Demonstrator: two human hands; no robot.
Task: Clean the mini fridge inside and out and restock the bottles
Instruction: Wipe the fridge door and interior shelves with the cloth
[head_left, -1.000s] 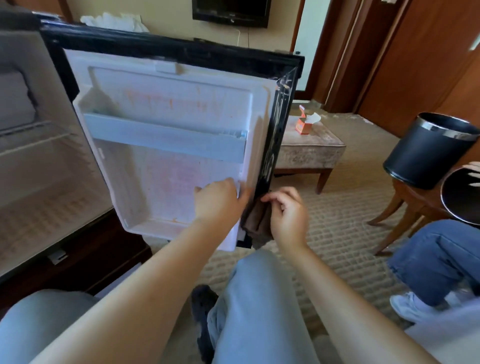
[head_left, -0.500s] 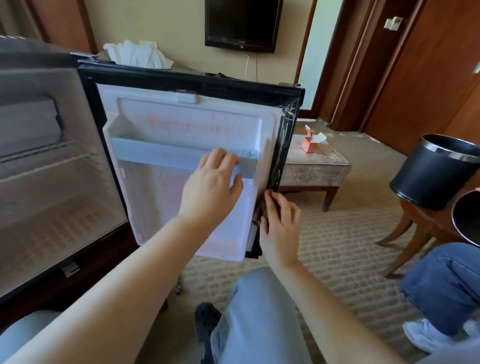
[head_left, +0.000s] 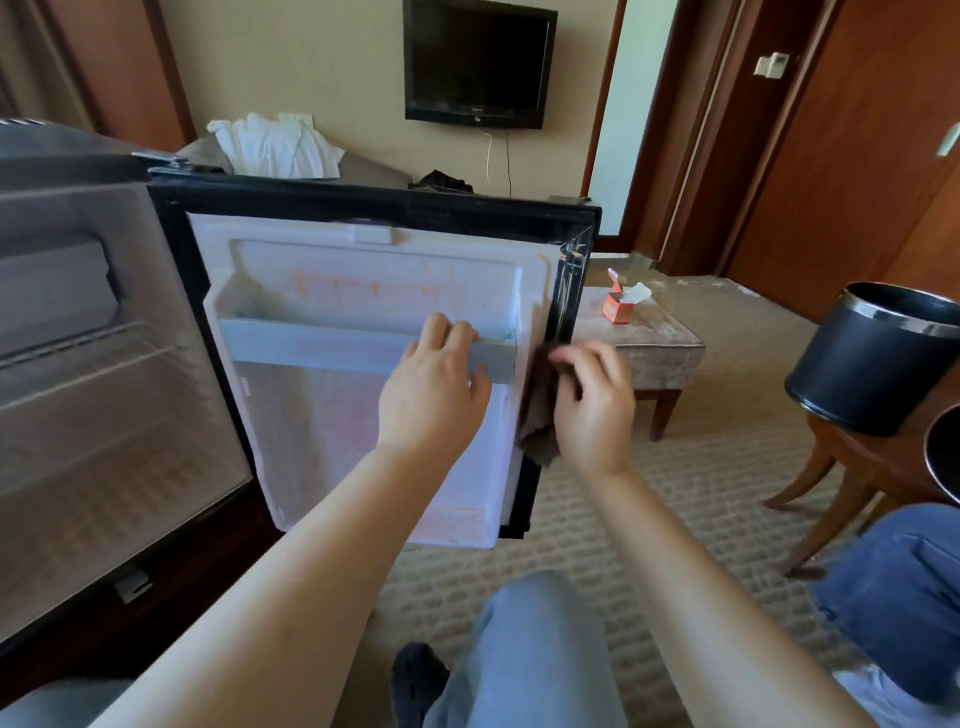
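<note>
Brown cloth (head_left: 540, 421), pinched in right hand (head_left: 592, 405), meets door (head_left: 363, 441) edge; left hand (head_left: 431, 395) grips shelf (head_left: 311, 345). Stains (head_left: 374, 286) above; no bottles: likely mid-clean.

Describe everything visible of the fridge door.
The door stands swung wide open, its inner side facing the camera. That side is white moulded plastic, smeared with orange-pink stains, set in a black frame. One pale shelf rail crosses it below the top, with nothing visible behind it. The left hand grips the rail's right end, fingers hooked over it. The right hand holds a brown cloth against the door's free right edge.
</note>
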